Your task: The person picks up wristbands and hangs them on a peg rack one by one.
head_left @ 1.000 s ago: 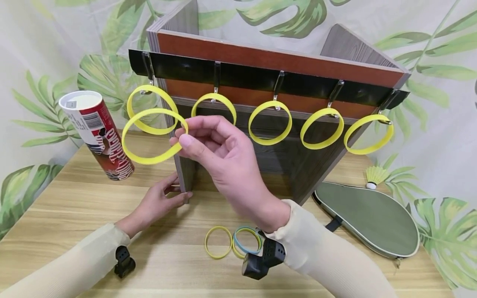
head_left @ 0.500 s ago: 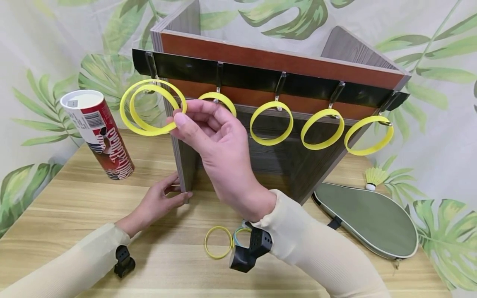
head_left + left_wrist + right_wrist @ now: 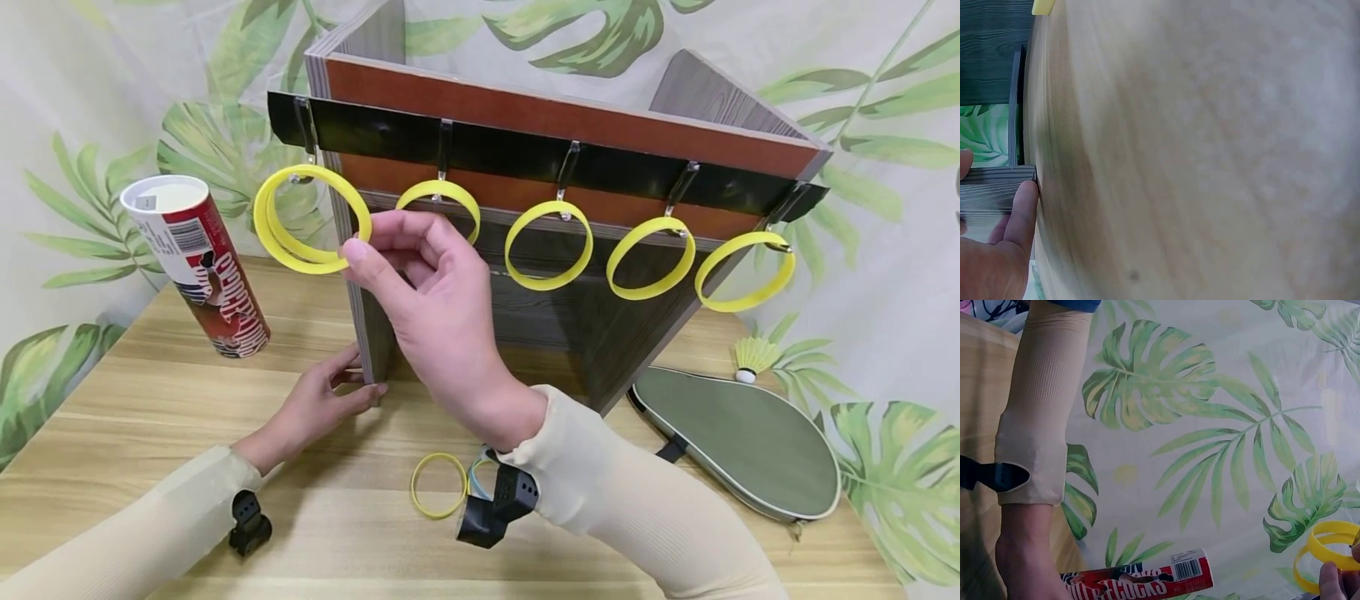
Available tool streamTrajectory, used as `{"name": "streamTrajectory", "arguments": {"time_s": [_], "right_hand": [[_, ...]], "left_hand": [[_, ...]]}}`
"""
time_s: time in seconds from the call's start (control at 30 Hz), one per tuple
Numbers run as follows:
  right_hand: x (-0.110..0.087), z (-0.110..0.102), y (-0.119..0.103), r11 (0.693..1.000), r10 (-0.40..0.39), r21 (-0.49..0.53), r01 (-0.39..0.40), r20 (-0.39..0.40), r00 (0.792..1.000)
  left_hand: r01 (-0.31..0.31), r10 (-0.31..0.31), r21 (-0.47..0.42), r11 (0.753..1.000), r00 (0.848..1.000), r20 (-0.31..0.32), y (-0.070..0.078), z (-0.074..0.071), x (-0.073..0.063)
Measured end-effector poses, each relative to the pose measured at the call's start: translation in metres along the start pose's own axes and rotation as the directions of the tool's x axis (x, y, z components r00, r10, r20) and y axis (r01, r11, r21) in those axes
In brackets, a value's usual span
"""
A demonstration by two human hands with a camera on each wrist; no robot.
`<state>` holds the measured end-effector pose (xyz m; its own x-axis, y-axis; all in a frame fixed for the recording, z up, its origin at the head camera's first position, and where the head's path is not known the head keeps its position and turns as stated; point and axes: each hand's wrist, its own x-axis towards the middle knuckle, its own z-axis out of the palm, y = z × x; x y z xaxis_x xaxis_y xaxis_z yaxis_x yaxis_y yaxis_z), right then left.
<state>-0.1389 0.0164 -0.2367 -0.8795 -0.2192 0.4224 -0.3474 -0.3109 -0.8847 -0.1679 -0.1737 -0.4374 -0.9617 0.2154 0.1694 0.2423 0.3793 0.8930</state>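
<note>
Yellow ring (image 3: 364, 215) is at the front of the left edge of the grey wood-grained stand (image 3: 525, 108), by the leftmost hook and overlapping the ring there; we cannot tell whether it is looped over that hook. We read only part of the word on the red-and-white tube (image 3: 213, 283), left of the stand: "ECOCKS" in white capitals, with a barcode nearer the lid; our right hand (image 3: 435, 292) holds the ring in a narrow pinch, thumb against forefinger; our left hand (image 3: 318, 404) grips the foot of the stand's left panel, thumb and fingers on either side. Four more yellow rings hang along the stand's black strip (image 3: 510, 148); in front of the stand lie a loose yellow ring (image 3: 413, 492) and a partly hidden blue one; right of the stand lie a green case (image 3: 738, 437) and a shuttlecock (image 3: 756, 357).
</note>
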Motion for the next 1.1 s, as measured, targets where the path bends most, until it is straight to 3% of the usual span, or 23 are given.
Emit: {"name": "streamTrajectory", "arguments": {"time_s": [0.7, 0.93, 1.1], "right_hand": [[-0.009, -0.013, 0.008, 0.994, 0.015, -0.108, -0.003, 0.111, 0.994], [-0.016, -0.022, 0.009, 0.994, 0.014, -0.108, 0.013, 0.242, 0.97], [-0.025, -0.033, 0.018, 0.995, 0.054, -0.101, -0.022, 0.329, 0.943]], "left_hand": [[0.002, -0.002, 0.015, 1.0, 1.0, 0.0, 0.0, 0.0, 0.0], [0.033, -0.033, 0.046, 0.998, 0.999, -0.007, 0.001, -0.001, -0.001], [0.065, -0.064, 0.069, 0.995, 0.998, -0.02, 0.004, -0.001, -0.002]]}}
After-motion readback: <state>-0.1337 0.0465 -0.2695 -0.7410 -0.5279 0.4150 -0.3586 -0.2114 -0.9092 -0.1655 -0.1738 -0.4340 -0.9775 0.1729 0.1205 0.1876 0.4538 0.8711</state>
